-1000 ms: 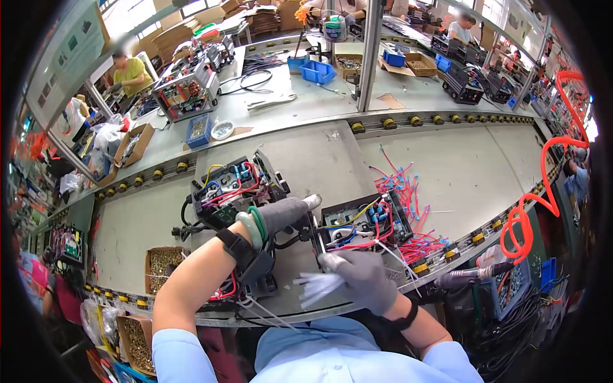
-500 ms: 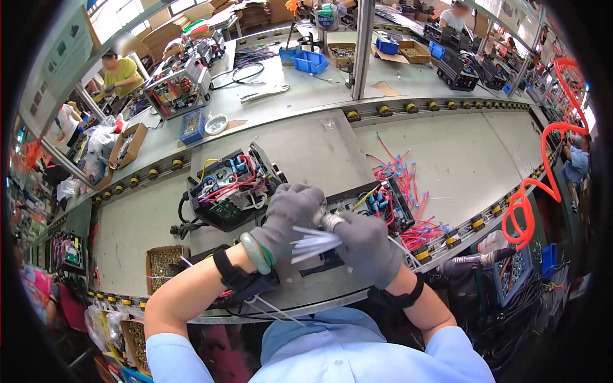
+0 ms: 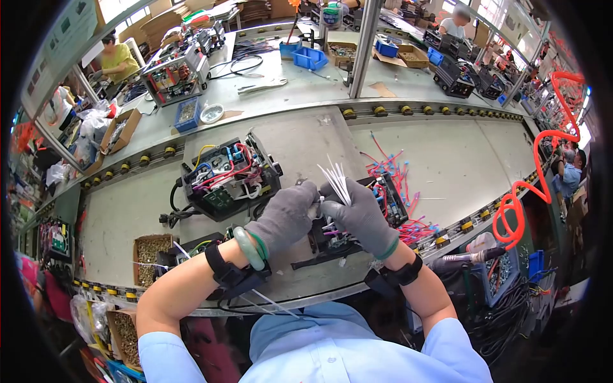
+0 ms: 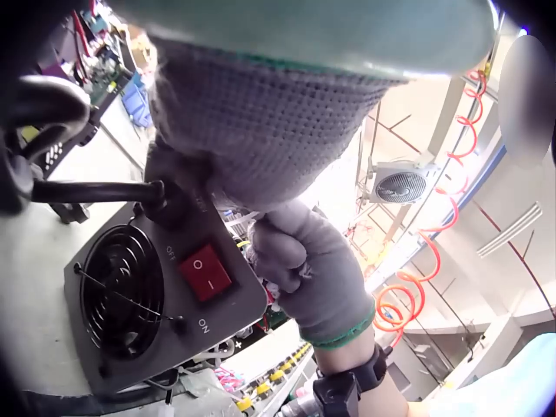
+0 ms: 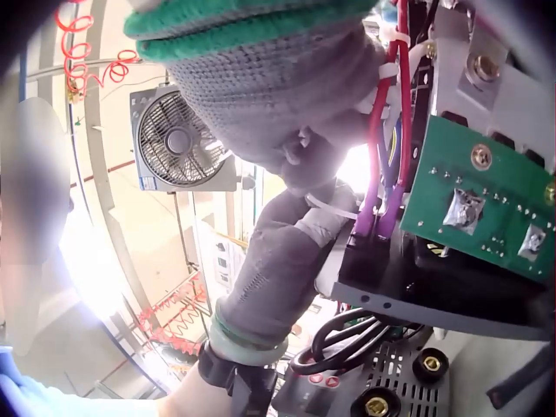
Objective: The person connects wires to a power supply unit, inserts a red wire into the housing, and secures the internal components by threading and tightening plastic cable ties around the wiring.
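Observation:
Both hands wear grey knit gloves and meet over an opened black electrical unit (image 3: 397,207) on the bench. My right hand (image 3: 364,220) grips a bundle of white cable ties (image 3: 337,182), their ends fanned upward. My left hand (image 3: 287,214) comes in from the other side, its fingertips against the right hand's. Between the hands, in the right wrist view, a single cable tie (image 5: 332,209) curves at the left fingertips, beside red wires (image 5: 380,126) and a green circuit board (image 5: 478,191). The left wrist view shows the unit's panel with a red switch (image 4: 207,272) and a fan grille (image 4: 122,291).
A second opened unit (image 3: 230,175) stands to the left with its black cord. Loose red wires (image 3: 418,228) lie right of the nearer unit. A box of small metal parts (image 3: 152,252) sits at left, a coiled red hose (image 3: 511,214) hangs at right, and rollers (image 3: 402,111) line the bench.
My left hand has drawn back from the unit's far side to meet the right hand. The cable ties in the right hand have swung from pointing left to pointing up.

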`<state>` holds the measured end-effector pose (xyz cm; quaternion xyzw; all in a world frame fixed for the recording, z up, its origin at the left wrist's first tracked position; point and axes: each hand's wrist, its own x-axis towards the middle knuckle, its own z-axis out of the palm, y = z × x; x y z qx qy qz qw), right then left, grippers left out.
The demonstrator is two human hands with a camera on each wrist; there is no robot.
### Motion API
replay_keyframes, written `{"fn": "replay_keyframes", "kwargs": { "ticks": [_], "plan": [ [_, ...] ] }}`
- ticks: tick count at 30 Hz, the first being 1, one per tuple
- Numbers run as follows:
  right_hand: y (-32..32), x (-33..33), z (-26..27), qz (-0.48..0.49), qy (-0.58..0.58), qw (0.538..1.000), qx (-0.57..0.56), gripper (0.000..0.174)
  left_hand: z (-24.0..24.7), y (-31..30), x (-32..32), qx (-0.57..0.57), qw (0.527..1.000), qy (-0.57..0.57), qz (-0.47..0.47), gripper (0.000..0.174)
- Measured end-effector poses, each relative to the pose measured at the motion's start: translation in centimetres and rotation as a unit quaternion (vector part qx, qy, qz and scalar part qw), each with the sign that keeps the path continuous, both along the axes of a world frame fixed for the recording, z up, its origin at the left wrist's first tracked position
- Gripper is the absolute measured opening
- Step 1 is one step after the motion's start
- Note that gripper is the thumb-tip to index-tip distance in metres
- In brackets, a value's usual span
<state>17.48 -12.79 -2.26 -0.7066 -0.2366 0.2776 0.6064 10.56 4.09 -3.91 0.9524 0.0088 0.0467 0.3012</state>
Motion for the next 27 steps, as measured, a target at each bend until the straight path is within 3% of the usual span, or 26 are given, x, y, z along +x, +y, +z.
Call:
{"fn": "replay_keyframes", "kwargs": {
  "ticks": [4,9,11,13,15,16,19,22,23,24,25,27],
  "plan": [
    [0.5,0.6,-0.5,0.012,-0.031,0.999,-0.021,0.029,0.5,0.2,0.1,-0.009,1.0,0.02,-0.007,0.026],
    [1.4,1.2,-2.2,0.007,-0.198,0.973,-0.115,0.029,1.5,1.3,-0.4,-0.079,0.995,0.048,-0.043,0.025],
    [1.7,0.8,-2.5,-0.008,-0.235,0.966,-0.104,0.029,0.8,1.8,-0.3,-0.082,0.994,0.054,-0.053,0.025],
    [1.5,0.3,-2.6,-0.019,-0.274,0.957,-0.094,0.029,-0.5,2.2,0.3,-0.084,0.991,-0.003,-0.101,0.025],
    [0.8,-0.4,-2.6,-0.064,-0.482,0.871,-0.068,0.029,-1.0,2.3,0.2,-0.117,0.987,-0.021,-0.105,0.024],
    [0.7,-0.5,-2.4,-0.059,-0.482,0.872,-0.067,0.029,-1.0,2.3,0.1,-0.15,0.982,-0.036,-0.113,0.024],
    [0.6,-0.3,-2.5,-0.028,-0.598,0.798,-0.071,0.025,-0.1,2.4,-0.1,-0.127,0.987,-0.013,-0.098,0.022],
    [0.9,0.0,-2.5,-0.021,-0.578,0.815,-0.042,0.02,-0.1,1.6,-0.2,-0.122,0.99,0.009,-0.069,0.023],
    [0.8,-0.1,-1.9,-0.022,-0.578,0.815,-0.041,0.02,-1.1,1.6,0.1,-0.046,0.992,-0.058,-0.1,0.02],
    [0.6,-0.4,-0.6,-0.04,-0.44,0.896,-0.034,0.017,-1.7,1.4,0.3,0.029,0.983,-0.122,-0.131,0.017],
    [0.4,-0.7,0.6,-0.056,-0.29,0.955,-0.026,0.016,0.8,0.0,-0.2,0.036,0.998,0.006,-0.048,0.022],
    [0.4,-1.1,1.9,-0.049,-0.312,0.949,-0.007,0.017,1.0,-0.4,-0.4,0.067,0.997,0.01,-0.038,0.019]
  ]
}}
